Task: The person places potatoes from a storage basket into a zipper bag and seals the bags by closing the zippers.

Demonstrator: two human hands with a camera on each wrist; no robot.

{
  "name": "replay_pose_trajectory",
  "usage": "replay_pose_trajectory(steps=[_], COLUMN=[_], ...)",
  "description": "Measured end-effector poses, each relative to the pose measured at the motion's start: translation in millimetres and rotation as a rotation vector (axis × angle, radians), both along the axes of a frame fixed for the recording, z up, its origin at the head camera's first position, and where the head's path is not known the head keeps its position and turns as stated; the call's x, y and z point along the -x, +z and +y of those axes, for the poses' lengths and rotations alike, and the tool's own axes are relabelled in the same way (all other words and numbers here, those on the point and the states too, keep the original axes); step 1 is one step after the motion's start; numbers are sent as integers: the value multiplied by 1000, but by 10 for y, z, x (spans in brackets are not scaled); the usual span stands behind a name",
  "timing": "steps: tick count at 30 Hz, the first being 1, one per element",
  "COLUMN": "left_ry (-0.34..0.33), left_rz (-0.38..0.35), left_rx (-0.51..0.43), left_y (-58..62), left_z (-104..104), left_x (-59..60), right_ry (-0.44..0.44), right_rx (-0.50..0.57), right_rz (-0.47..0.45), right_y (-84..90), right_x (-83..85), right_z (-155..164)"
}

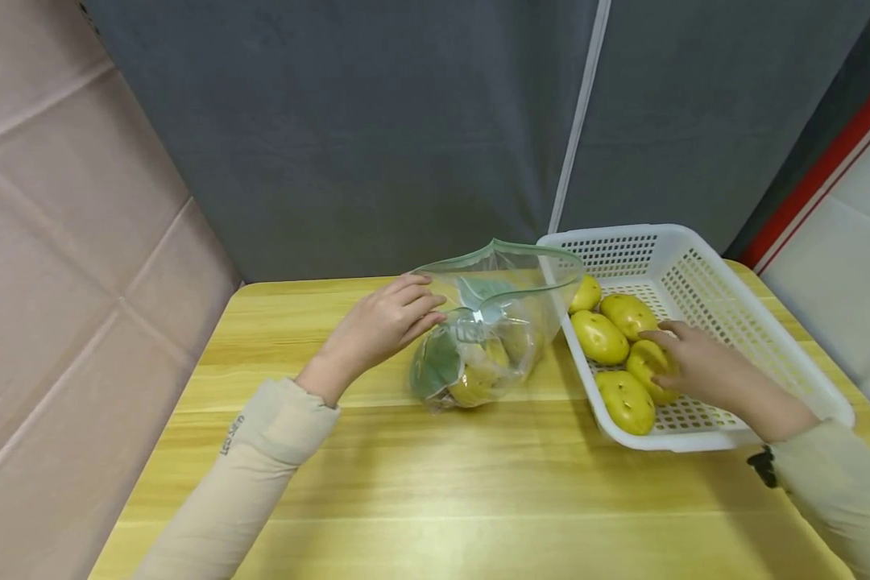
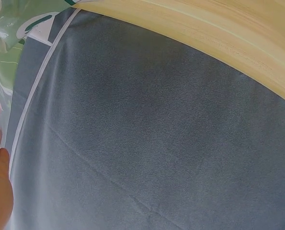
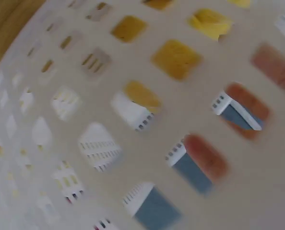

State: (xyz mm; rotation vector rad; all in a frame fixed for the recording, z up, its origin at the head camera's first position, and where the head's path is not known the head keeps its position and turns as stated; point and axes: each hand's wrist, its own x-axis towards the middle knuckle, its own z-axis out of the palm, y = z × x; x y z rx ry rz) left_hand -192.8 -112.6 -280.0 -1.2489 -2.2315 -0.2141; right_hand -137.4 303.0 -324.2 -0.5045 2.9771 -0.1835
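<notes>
A clear zip bag (image 1: 489,322) is seen standing at the middle of the frame on the wooden surface (image 1: 420,475), its green-edged mouth propped wide and facing up and to the right, toward the basket. The near edge of that mouth is pinched by the left hand (image 1: 387,326), fingers curled on the plastic, apparently so the opening is kept from collapsing. Several yellow potatoes (image 1: 478,379) are already held in the bottom of the bag, and their weight seems to anchor it upright.

Over at the right of the frame, a white perforated basket (image 1: 703,266) is set just beside the bag, its near corner touching or almost touching the plastic. A row of loose potatoes is lined along its left side. One potato (image 1: 648,366) is covered by the right hand (image 1: 696,366), fingers curled over it in what looks like a grasp, though the underside of the grip is hidden.

From the left wrist view only grey backdrop cloth (image 2: 157,134) and a sliver of bag are shown; from the right wrist view, just blurred basket mesh (image 3: 133,120).
</notes>
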Motion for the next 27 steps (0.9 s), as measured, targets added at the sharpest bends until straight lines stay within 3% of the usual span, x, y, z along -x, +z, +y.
replay_pose_trajectory(steps=[8, 16, 27], left_ry=[-12, -22, -18], left_rz=[-8, 2, -3], left_rx=[10, 7, 8], left_y=[3, 1, -11], left_z=[3, 2, 5], left_x=[-3, -7, -11], right_ry=[-38, -8, -31], right_rx=[9, 32, 48], right_rz=[-101, -122, -235], right_y=[-94, -181, -261], right_x=[20, 31, 59], right_z=[73, 128, 187])
